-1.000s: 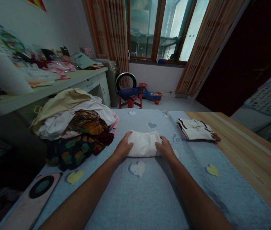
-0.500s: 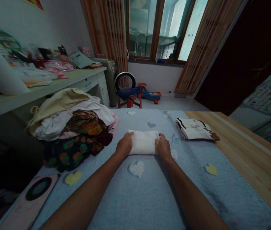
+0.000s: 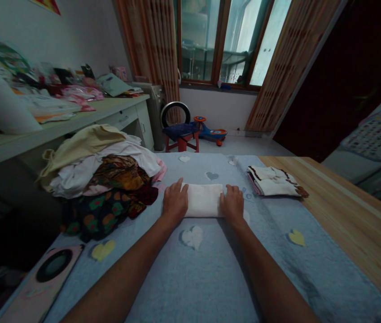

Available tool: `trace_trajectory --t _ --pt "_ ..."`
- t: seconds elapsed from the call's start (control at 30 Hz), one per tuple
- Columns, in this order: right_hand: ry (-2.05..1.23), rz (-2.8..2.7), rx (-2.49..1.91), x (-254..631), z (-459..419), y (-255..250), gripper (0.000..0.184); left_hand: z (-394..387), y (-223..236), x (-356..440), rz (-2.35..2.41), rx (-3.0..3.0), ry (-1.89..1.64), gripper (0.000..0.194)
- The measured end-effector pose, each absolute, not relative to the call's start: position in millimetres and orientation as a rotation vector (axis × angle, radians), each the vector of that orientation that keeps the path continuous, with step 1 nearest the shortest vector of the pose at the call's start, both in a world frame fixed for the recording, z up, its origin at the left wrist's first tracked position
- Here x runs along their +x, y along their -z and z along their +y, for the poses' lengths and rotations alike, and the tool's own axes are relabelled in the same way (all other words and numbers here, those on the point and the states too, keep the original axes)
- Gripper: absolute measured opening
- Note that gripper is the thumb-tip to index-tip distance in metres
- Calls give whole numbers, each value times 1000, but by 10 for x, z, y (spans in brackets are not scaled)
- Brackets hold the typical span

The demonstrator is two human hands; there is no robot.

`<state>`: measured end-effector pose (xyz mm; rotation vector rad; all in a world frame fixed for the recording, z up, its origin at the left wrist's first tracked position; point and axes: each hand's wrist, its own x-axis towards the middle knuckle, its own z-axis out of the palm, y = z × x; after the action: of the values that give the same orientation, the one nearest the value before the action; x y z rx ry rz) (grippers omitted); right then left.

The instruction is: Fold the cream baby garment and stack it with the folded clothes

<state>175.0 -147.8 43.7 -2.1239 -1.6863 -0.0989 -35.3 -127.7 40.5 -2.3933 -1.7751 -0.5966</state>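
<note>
A white cloth, folded into a flat rectangle, lies on the blue heart-patterned blanket in front of me. At its left end rests my left hand, fingers stretched forward and the thumb side touching the cloth's edge. My right hand is at the opposite end, its fingers likewise extended and slightly apart along the edge. Neither hand grips the cloth. The undersides of both hands are hidden.
Rumpled clothes are heaped at the left. Folded garments lie at the right, near the bare wooden surface. A pink phone-like object sits at the lower left. Beyond stand a cluttered desk and a red stool.
Both hands have loosened from the ends of the white cloth and shifted slightly outward, their fingers now straightened. The cloth has stayed in nearly the same place.
</note>
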Motion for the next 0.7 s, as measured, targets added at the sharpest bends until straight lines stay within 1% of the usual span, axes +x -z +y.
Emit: trace_trajectory --t 0.1,0.2,0.4,0.7 --pt "80 -1885 -1923 1601 -1451 -517 35 -1270 -383 -232 -1659 -2537 621 42" --pt "-11 -2093 -1764 1432 -1394 -493 41 -1225 -308 -125 -1602 -2624 563 43" --pt "-147 -2186 -1887 1359 -1281 -288 50 -1155 -165 -95 -1660 -2692 429 47" --pt "-161 -2237 -1909 1427 -1243 -245 56 -1134 -80 -139 -1711 -2657 452 50"
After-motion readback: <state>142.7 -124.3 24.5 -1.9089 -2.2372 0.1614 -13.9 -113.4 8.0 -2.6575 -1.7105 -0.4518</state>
